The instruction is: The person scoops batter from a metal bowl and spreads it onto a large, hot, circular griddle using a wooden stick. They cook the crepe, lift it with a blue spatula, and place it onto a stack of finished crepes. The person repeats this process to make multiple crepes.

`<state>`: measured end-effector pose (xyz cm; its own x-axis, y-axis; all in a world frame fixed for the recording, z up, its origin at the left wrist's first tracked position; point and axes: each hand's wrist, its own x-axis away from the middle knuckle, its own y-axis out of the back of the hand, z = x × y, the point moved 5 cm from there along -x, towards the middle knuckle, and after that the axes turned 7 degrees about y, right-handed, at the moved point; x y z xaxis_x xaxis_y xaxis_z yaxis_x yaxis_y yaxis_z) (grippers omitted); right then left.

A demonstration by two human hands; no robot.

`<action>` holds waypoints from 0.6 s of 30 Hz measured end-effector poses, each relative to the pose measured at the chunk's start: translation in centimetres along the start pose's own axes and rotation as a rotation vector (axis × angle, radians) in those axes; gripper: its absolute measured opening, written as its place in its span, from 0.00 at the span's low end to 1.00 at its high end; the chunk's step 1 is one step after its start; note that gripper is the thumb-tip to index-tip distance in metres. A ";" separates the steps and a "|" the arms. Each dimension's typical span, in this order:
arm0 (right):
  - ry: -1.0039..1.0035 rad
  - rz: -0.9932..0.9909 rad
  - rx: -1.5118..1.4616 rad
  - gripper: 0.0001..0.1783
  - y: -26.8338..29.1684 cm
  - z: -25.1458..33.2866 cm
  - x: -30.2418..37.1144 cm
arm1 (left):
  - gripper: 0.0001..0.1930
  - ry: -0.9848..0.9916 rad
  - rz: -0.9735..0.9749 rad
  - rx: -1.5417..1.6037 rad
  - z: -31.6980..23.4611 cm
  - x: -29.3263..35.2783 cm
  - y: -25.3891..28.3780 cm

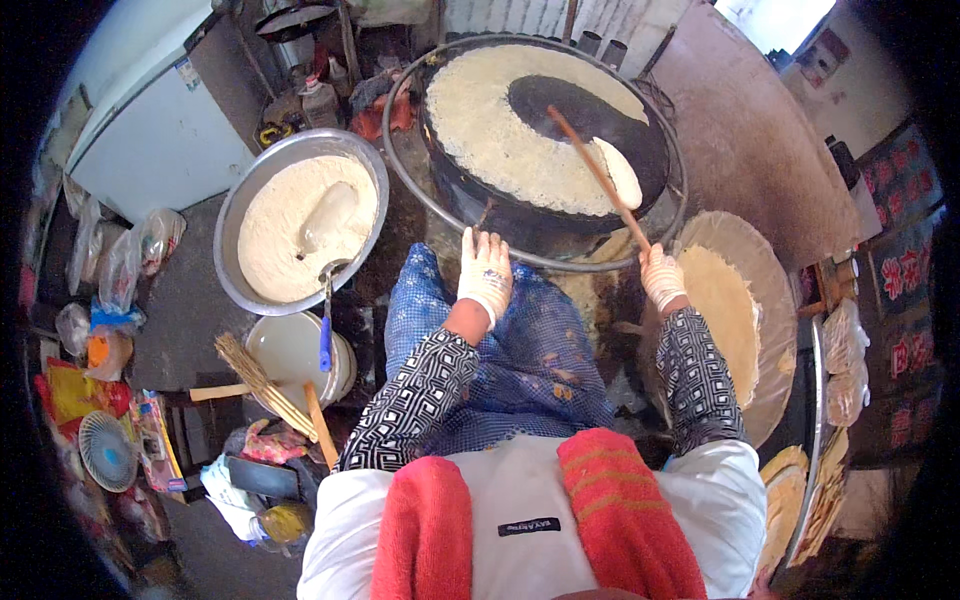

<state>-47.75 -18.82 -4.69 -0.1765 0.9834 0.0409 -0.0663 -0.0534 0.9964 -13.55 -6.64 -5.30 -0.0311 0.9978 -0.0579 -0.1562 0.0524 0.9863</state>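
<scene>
A large round black griddle (pixel 655 155) stands ahead of me, with a ring of pale batter (pixel 480 120) over most of it. The dark middle and right side show bare. My right hand (pixel 662 277), in a pale glove, grips a long wooden stick (pixel 585 155) slanting over the griddle. A thick lump of batter (pixel 620 178) lies along the stick's right side. At the griddle's near edge, my gloved left hand (pixel 485 275) rests with its fingers stretched forward. A short brown stick (pixel 486 212) juts out just beyond those fingertips; whether they touch it is unclear.
To the left stands a metal basin (pixel 230 225) of batter, with a blue-handled ladle (pixel 326 335) at its near rim. Below it are a white bucket (pixel 345 370) and a straw brush (pixel 262 380). Right of me, a finished flat pancake (pixel 725 310) lies on a round tray (pixel 780 370).
</scene>
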 end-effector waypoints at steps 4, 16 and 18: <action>-0.097 -0.134 0.033 0.19 0.1 -1.6 -1.6 | 0.29 0.036 -0.043 -0.003 1.6 -0.6 -0.3; 0.025 -0.125 -0.037 0.19 -2.2 -2.5 -2.4 | 0.26 0.168 -0.098 0.054 6.7 -1.6 -2.3; -0.023 -0.102 -0.117 0.20 -3.6 -4.5 -1.7 | 0.26 0.183 -0.080 0.073 6.8 -2.3 -1.5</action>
<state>-51.68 -21.06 -8.71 -0.1404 0.9884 -0.0573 -0.1969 0.0289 0.9800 -6.54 -8.80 -5.62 -0.2017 0.9668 -0.1566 -0.0932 0.1402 0.9857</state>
